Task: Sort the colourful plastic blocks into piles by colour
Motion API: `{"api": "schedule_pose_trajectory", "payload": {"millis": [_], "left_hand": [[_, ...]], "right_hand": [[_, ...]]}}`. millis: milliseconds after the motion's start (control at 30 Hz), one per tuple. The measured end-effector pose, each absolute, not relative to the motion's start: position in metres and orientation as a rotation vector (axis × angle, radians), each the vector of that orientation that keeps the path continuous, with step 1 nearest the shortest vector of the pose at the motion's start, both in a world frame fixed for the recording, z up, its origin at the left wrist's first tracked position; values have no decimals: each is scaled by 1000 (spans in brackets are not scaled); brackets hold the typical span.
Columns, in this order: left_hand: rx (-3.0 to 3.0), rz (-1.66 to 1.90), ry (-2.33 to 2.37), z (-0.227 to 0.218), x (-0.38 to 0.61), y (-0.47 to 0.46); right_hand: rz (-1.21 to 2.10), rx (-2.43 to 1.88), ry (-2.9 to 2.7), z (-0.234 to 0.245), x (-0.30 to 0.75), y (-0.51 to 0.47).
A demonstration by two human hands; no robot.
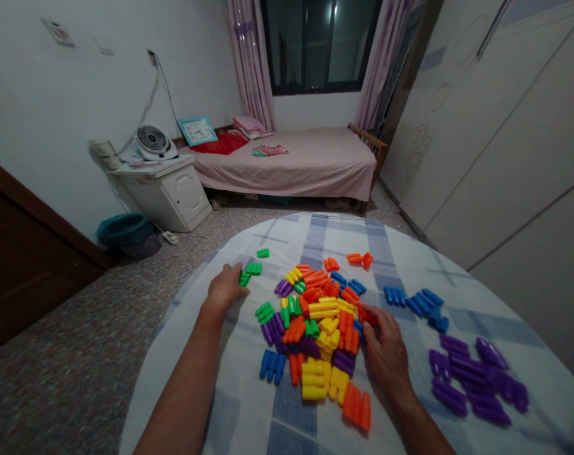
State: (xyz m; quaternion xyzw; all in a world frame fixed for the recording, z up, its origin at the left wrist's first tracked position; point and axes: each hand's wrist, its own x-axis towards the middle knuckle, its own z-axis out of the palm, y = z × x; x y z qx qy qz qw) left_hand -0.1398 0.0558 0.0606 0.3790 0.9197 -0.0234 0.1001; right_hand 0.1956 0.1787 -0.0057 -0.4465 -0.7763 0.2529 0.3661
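A mixed pile of plastic toy blocks (327,308), shaped like joined tubes in orange, yellow, green, blue and purple, lies in the middle of the table. At its left, my left hand (224,289) has its thumb and fingers closed around a green block (244,279) at the tabletop. Two other green blocks lie just beyond, the farther green block (263,253) on its own. My right hand (386,344) is at the pile's right edge, with its fingers closed on an orange block (364,314), partly hidden by them.
Blue blocks (424,302) and purple blocks (481,376) lie grouped on the right; orange blocks (360,259) sit at the back. The round table's checked cloth (249,417) is under everything. Beyond are a bed (310,151), a white cabinet (173,189) and a bin (126,230).
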Motion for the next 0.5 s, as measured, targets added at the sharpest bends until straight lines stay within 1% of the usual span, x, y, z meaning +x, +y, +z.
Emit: {"api": "schedule_pose_trajectory", "payload": {"millis": [133,233,300,367,500], "left_hand": [[1144,-55,2829,69,-133,55],[1252,154,2883,77,-129,55],[1390,413,2757,77,-124,59],[1521,637,2531,72,-116,68],[1789,883,2227,46,-91,92]], "right_hand": [[646,-1131,-2001,-6,196,178],[640,-1123,-1992,-7,196,178],[638,-1122,-1993,-7,196,178],[640,-1124,-1996,-8,196,178],[648,-1139,-2003,-8,197,179]]}}
